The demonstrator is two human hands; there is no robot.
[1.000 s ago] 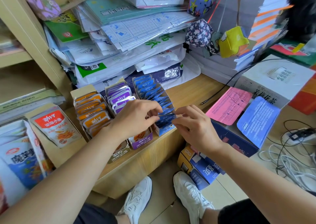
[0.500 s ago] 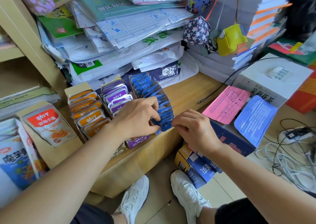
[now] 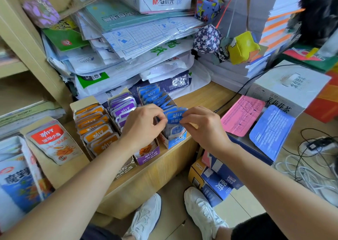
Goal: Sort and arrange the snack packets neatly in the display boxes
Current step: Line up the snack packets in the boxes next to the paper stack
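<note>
Blue and glossy, the front snack packet (image 3: 174, 115) is pinched by its top corners at centre frame, with the left hand (image 3: 144, 128) on one and the right hand (image 3: 203, 128) on the other. It is raised at the near end of the blue display box (image 3: 176, 143). Behind it the blue row leans unevenly; the purple display box (image 3: 148, 157) and the orange packets (image 3: 98, 130) stand just left on the wooden surface (image 3: 201, 95). Pressing down hard could buckle the packet or topple its neighbours — the row looks tight — and nudge the box off the near edge.
</note>
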